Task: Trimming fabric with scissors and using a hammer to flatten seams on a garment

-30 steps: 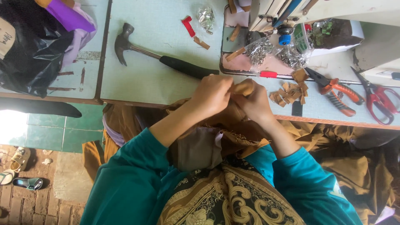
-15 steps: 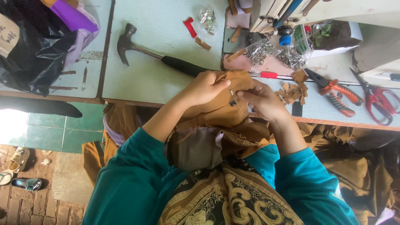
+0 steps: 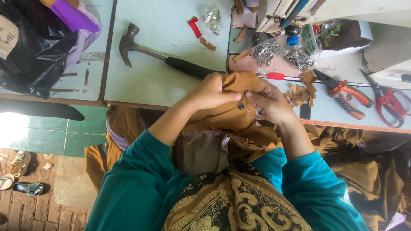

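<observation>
Both hands work a piece of brown fabric at the near edge of the pale green table, right above the person's lap. Left hand grips the upper fold of the cloth, fingers curled tight over it, thumb pressing along the edge. Right hand pinches the same fold from the other side, fingertips closed on the cloth close to a small dark square fitting, possibly a buckle or snap; too small to tell. The fabric hangs down off the table edge onto a grey lining in the lap.

A claw hammer lies on the table just behind the left hand, black handle end nearly touching it. To the right: orange-handled pliers, red-handled scissors, brown leather scraps. Bags of small metal hardware sit farther back. A black plastic bag rests at far left.
</observation>
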